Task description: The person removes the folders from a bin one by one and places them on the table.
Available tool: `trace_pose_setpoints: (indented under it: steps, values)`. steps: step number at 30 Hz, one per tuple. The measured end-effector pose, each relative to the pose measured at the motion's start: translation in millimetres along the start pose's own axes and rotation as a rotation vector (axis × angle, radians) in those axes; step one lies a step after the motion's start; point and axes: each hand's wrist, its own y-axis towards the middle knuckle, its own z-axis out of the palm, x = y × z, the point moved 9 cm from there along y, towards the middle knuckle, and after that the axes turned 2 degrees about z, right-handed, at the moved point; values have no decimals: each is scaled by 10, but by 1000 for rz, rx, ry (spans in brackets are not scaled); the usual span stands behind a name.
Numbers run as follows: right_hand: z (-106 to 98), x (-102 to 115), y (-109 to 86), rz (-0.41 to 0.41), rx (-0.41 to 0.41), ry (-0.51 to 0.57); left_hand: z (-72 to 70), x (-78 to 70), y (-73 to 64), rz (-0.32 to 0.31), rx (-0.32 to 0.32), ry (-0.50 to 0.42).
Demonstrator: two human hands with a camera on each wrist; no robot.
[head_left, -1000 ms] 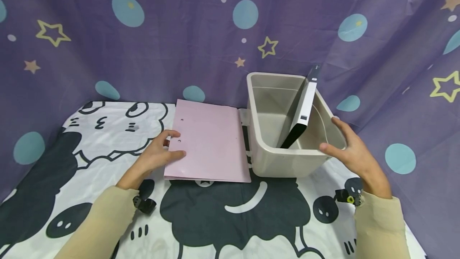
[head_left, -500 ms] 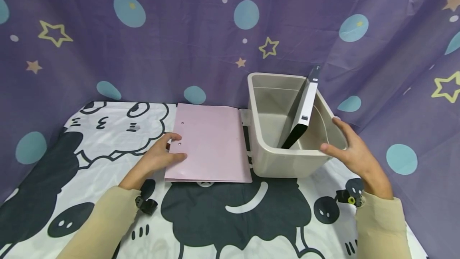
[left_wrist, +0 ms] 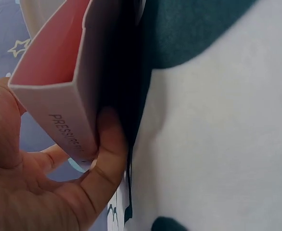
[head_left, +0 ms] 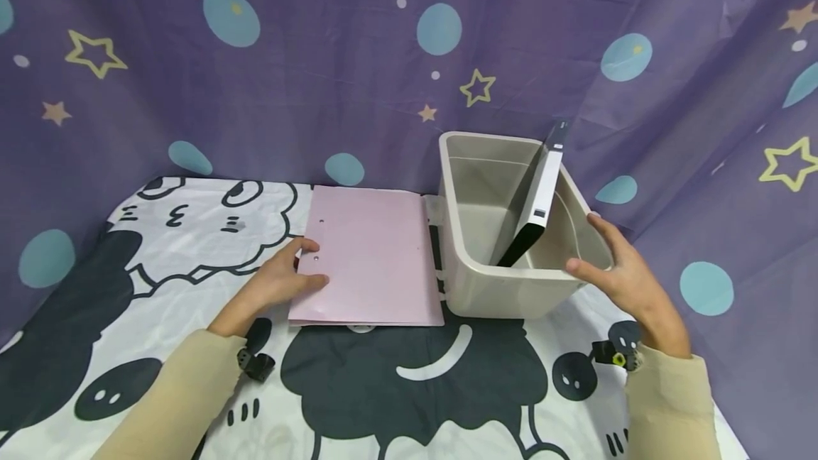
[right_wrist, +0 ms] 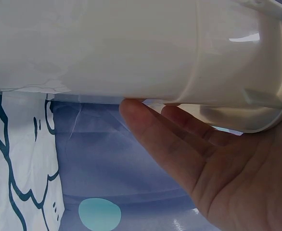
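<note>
A pink file folder (head_left: 373, 254) lies left of the bin, its printed spine toward my left hand (head_left: 281, 279). That hand holds it by the spine edge; in the left wrist view a finger (left_wrist: 109, 154) curls beneath the folder (left_wrist: 54, 106), whose end gapes a little. My right hand (head_left: 629, 279) grips the near right corner of a beige plastic bin (head_left: 492, 293), thumb on the front rim. In the right wrist view its fingertips touch the outer wall of the bin (right_wrist: 121, 48). A black binder with a white spine (head_left: 540, 190) leans inside, rising above the rim.
A black-and-white cartoon cloth (head_left: 345, 389) covers the table. Close behind the bin and folder hangs a purple curtain (head_left: 287, 91) with stars and blue spots, wrapping round on the right. Camera straps sit on both wrists.
The folder's far edge has come down and slightly nearer, so it lies flatter. Both hands keep their places; the head view shifts slightly.
</note>
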Motion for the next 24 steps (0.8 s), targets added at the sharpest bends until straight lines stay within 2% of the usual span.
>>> trace_pose_setpoints:
  steps: [10, 24]
  values:
    - [7, 4, -7, 0, 5, 2, -24, -1, -19, -10, -7, 60]
    - [8, -14, 4, -13, 5, 5, -46, -23, -23, 7, -23, 128]
